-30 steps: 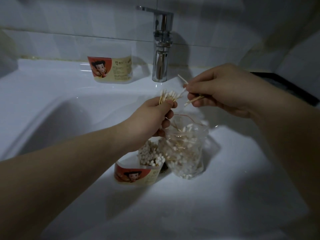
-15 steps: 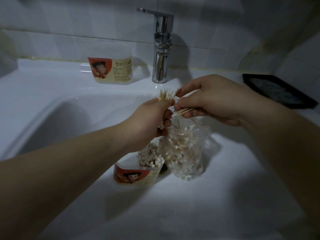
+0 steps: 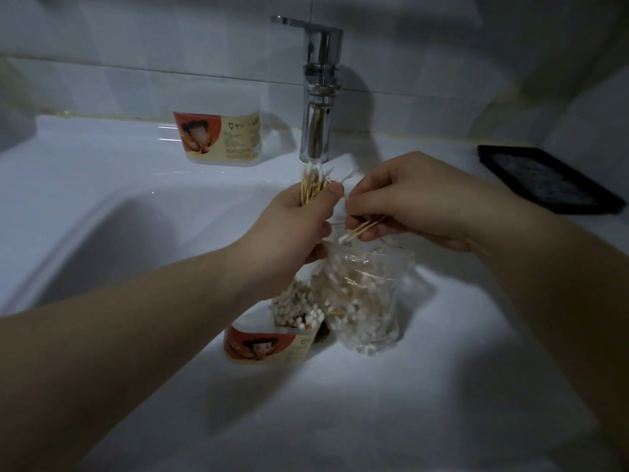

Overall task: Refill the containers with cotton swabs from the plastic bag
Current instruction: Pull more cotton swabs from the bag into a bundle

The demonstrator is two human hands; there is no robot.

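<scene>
My left hand grips an upright bundle of cotton swabs above the sink rim. Close to its right, my right hand pinches a few more swabs, their tips pointing down-left, almost touching the left hand. Directly below stands the clear plastic bag, open at the top and full of swabs. To its left sits a labelled container part-filled with upright swabs. A second labelled container stands at the back, beside the tap.
The chrome tap rises just behind the bundle. The sink basin drops away on the left. A black tray lies on the white counter at the right. The tiled wall closes the back.
My right hand came down and left from beside the tap, bringing its few swabs against the left hand's bundle. The left hand, bag and containers stayed where they were.
</scene>
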